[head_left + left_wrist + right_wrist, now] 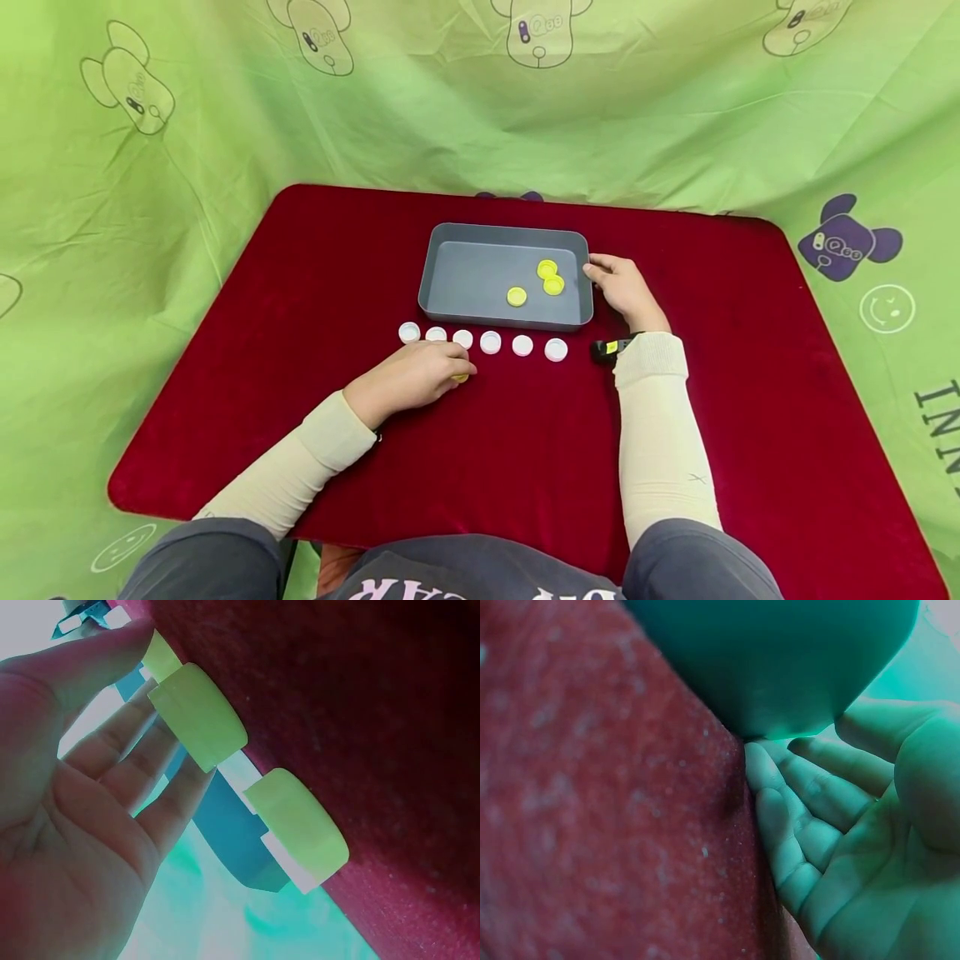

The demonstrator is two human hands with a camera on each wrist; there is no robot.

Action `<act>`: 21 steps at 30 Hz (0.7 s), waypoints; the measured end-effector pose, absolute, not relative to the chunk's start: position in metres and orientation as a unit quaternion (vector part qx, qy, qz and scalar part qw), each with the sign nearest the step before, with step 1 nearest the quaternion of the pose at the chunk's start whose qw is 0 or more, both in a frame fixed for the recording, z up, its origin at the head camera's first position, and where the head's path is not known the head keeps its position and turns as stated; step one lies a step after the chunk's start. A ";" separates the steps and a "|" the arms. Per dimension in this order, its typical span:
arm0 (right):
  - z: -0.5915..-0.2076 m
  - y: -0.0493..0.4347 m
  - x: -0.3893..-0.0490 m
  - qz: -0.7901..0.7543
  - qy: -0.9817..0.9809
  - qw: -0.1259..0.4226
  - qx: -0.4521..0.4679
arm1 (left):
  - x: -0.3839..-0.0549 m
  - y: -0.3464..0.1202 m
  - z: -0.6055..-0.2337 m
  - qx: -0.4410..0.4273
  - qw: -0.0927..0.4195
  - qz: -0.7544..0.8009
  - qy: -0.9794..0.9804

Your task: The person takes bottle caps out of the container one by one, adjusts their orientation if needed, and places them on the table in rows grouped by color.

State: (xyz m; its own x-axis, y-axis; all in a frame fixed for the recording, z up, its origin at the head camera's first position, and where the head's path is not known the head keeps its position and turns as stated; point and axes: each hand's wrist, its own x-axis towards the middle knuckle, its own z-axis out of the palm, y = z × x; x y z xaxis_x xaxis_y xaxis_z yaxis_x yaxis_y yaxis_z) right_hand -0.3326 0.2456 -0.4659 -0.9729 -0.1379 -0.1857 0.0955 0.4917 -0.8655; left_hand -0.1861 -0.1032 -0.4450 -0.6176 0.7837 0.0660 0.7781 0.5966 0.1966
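In the head view my left hand (416,375) is just in front of a row of white caps (491,342). Its thumb and fingertips pinch a yellow cap (460,377), mostly covered by the fingers. From the left wrist two more yellow caps (199,716) show beside that hand, hidden under it from above; the pinched one is at the thumb tip. My right hand (626,287) holds the right wall of a grey tray (504,319), thumb at the rim and fingers along the outside. Inside the tray lie three yellow caps (517,297), two of them overlapping.
A red cloth (525,450) covers the table. Green printed curtains (450,108) hang behind it and at the sides. A black strapped device (602,352) is at the right wrist, close to the rightmost white cap (556,349).
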 end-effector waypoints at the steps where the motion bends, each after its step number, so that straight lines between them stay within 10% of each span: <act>1: -0.466 0.246 -0.332 -0.504 0.856 0.117 -0.011 | -0.186 -0.103 -0.445 0.437 0.013 0.105 0.893; 21: -0.467 0.246 -0.333 -0.503 0.858 0.102 -0.021 | -0.189 -0.106 -0.431 0.421 0.017 0.131 0.897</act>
